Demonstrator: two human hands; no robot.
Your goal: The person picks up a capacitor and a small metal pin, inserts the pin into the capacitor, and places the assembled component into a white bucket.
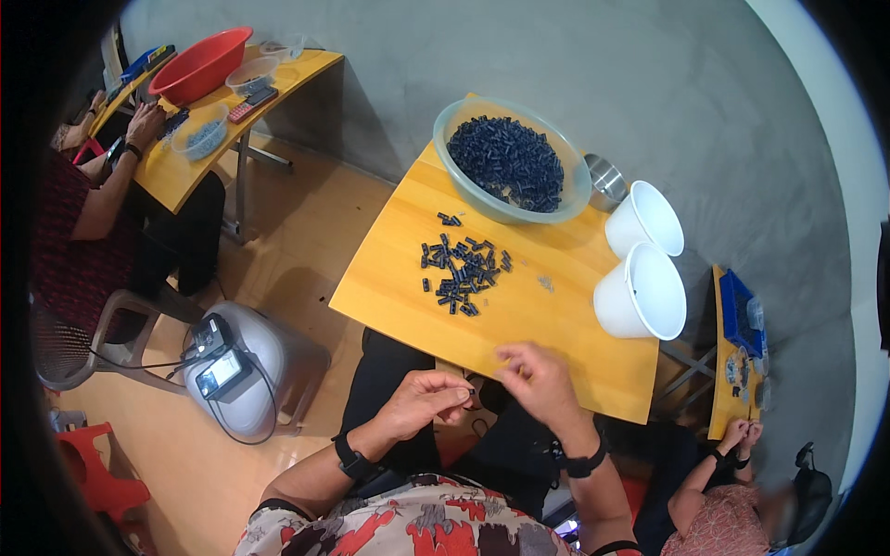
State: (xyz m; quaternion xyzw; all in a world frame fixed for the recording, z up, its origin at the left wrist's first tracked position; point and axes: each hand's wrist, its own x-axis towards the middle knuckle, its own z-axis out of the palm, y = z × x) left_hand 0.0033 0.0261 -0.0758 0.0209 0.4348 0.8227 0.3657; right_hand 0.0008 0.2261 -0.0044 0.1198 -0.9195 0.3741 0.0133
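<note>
My left hand (425, 404) is closed in a pinch on a small dark plastic piece (471, 392), held just off the near edge of the yellow table (565, 366). Slightly to its right, my right hand (540, 382) hovers over that edge with fingers bent and thumb and fingertips apart; nothing shows between them. Ahead of both hands lies a loose pile of small dark plastic pieces (464, 271). A few tiny pale bits (545, 283) are scattered to the right of the pile.
A large translucent basin (565, 206) of dark pieces stands at the far edge, beside a metal cup (605, 181). Two white buckets (623, 301) stand on the right. A grey stool (278, 347) holds devices and cables. Other people work at tables left and right.
</note>
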